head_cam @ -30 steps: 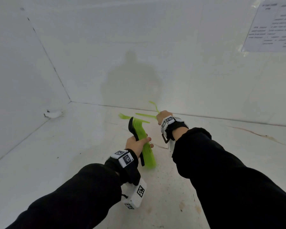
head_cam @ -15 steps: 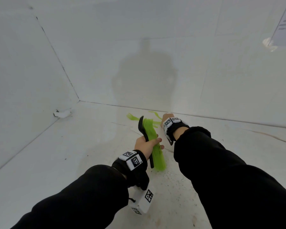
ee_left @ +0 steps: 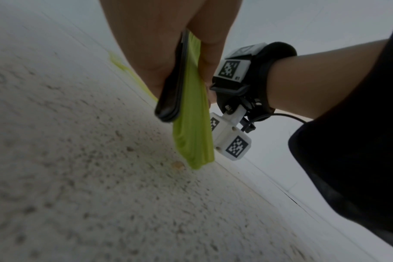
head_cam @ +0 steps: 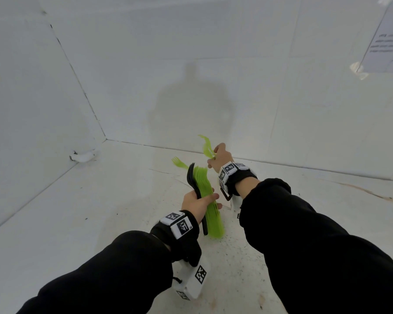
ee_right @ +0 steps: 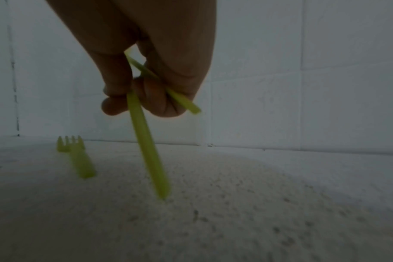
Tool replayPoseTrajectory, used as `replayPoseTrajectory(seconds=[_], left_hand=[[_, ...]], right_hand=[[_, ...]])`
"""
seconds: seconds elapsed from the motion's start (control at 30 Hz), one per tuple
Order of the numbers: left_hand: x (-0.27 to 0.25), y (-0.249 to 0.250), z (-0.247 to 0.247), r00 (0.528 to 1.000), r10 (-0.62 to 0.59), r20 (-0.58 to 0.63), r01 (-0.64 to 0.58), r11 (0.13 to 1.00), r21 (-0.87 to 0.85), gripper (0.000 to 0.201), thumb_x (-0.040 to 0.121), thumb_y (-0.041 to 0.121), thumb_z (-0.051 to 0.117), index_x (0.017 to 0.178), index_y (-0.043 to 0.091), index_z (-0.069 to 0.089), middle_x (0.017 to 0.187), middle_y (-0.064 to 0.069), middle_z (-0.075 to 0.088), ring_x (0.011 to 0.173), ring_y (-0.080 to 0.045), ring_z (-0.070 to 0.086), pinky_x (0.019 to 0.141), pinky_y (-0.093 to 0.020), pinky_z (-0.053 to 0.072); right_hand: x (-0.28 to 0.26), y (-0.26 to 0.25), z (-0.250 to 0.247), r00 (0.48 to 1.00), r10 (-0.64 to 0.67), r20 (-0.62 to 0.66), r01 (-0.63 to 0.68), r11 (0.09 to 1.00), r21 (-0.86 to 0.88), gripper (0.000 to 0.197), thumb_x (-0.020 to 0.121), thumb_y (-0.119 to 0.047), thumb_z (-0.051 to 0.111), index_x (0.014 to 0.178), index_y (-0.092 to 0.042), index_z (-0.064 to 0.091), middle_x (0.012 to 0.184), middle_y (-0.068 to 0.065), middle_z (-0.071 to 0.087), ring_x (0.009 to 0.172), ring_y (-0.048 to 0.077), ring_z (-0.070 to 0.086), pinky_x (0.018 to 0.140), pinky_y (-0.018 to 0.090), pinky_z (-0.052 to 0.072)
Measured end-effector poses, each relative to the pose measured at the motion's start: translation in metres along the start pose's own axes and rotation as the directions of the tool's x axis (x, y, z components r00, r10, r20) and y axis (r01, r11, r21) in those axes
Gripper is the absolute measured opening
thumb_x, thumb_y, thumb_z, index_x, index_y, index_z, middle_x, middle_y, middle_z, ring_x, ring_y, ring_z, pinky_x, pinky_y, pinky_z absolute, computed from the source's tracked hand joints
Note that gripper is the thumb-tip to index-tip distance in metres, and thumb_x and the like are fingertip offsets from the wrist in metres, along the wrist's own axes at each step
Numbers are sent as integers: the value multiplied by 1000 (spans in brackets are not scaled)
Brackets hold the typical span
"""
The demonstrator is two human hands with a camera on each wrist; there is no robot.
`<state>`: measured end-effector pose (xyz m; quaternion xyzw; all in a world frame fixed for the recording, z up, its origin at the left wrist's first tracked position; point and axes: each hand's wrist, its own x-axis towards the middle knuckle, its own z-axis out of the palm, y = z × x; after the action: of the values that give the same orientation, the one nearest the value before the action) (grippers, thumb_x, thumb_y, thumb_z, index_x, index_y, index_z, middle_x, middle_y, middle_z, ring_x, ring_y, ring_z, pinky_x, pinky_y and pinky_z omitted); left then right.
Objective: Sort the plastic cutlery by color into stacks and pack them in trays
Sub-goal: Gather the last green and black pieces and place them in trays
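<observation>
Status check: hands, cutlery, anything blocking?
Left hand grips green stack plus black forks. Right hand pinches two green pieces, lifted. One green fork loose on table. No trays in view; nothing blocking.

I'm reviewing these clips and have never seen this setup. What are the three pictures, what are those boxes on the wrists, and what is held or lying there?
No machine here: a person in black sleeves works with bare hands. The wide picture comes from a camera on the head; the other two come from small cameras strapped to each wrist, the white boxes with black-and-white square markers.

The left hand grips a stack of green cutlery with a few black forks alongside. The right hand pinches two green pieces, which are blurred. One green fork lies alone on the white speckled surface, which has white walls around it. No trays are visible.
</observation>
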<state>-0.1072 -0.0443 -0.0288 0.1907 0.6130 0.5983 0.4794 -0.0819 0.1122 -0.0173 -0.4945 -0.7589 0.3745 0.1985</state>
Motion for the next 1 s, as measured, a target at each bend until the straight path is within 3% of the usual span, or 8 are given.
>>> replayPoseTrajectory(seconds=[0.13,0.27,0.43,0.6,0.67,0.73,0.9,1.0], left_hand=[[2,3,-5,1000,8,-28,-8,1000,-16,13,81,-5,65,87,5,60,76,-10,64,49,-19,65,51,-27,54],[6,3,-9,999,4,-54,-6,1000,-24,11,81,-6,65,84,4,61,71,-11,64,48,-19,65,52,-28,55],[9,1,-11,997,3,-77,-4,1000,-11,12,80,-7,65,80,5,62,69,-9,65,44,-15,64,49,-26,55],[9,3,-14,996,9,-86,-7,1000,22,14,79,-8,64,79,5,62,69,-9,64,43,-12,63,48,-24,54],[10,2,-15,996,-6,-91,8,1000,23,12,80,-6,65,82,5,61,73,-11,64,46,-16,65,52,-28,55],[9,1,-16,995,-13,-94,16,999,29,12,80,-5,66,84,5,61,75,-11,65,48,-18,66,51,-28,56],[6,1,-16,994,13,-106,-10,999,36,11,81,-4,66,87,5,61,74,-11,65,50,-19,66,50,-27,53],[2,3,-15,994,31,-109,-26,999,40,12,81,-3,66,87,5,60,76,-10,66,50,-18,67,54,-29,53]], right_hand=[[6,-13,5,991,25,134,-12,996,-93,8,93,-12,46,100,-8,47,91,13,63,74,21,51,50,23,35],[9,-15,18,984,46,169,1,964,-265,35,94,-24,48,62,-10,40,69,5,50,74,25,48,65,29,36],[-1,-10,27,967,54,247,78,865,-495,29,89,-23,56,110,-3,57,108,11,60,107,28,60,87,35,50],[-10,-15,19,947,56,316,148,798,-585,35,81,-10,64,114,-4,55,111,10,55,112,26,57,77,32,45],[-6,-14,22,948,97,302,92,827,-555,12,80,-12,64,90,-9,57,96,8,53,101,25,61,77,30,47],[-5,-15,17,960,99,261,15,915,-404,17,83,-20,63,74,-13,50,90,7,53,92,22,59,72,28,42],[-20,-16,0,961,73,265,-16,977,-214,7,87,-16,54,89,-9,52,95,10,62,80,21,52,66,25,40],[-39,-12,-11,963,32,266,-2,994,-110,24,92,-17,46,71,-12,58,98,9,70,60,14,48,57,25,38]])
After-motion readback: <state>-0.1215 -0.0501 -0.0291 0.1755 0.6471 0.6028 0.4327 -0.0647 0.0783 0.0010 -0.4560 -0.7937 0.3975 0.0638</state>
